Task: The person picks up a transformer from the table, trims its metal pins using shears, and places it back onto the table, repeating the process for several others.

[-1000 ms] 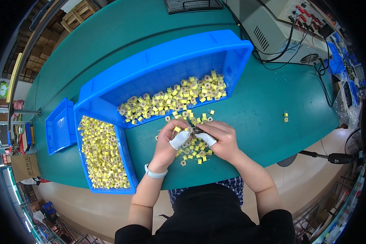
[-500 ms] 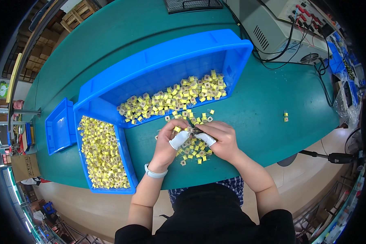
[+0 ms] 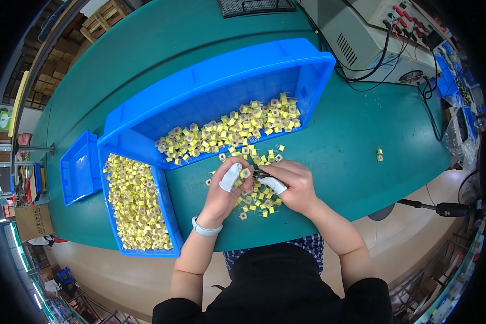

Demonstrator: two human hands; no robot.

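Observation:
My left hand, a white cover on its thumb, is curled around small yellow-wrapped transformers with metal pins. Close beside it, my right hand pinches a thin dark tool, whose exact kind is mostly hidden by the fingers. White wrapping also covers my right thumb. The tool's tip points toward the left hand's fingers. Under and around both hands lies a loose pile of the same transformers on the green table.
Beyond my hands, a large blue bin tilted toward me holds many transformers. Another blue bin, full of them, stands at left, beside a small blue tray. Two transformers lie far right. Grey equipment with cables stands at back right.
My left thumb has lifted away from the right hand and swung up and left, uncovering a transformer in the left fingers. The right hand stays nearly still.

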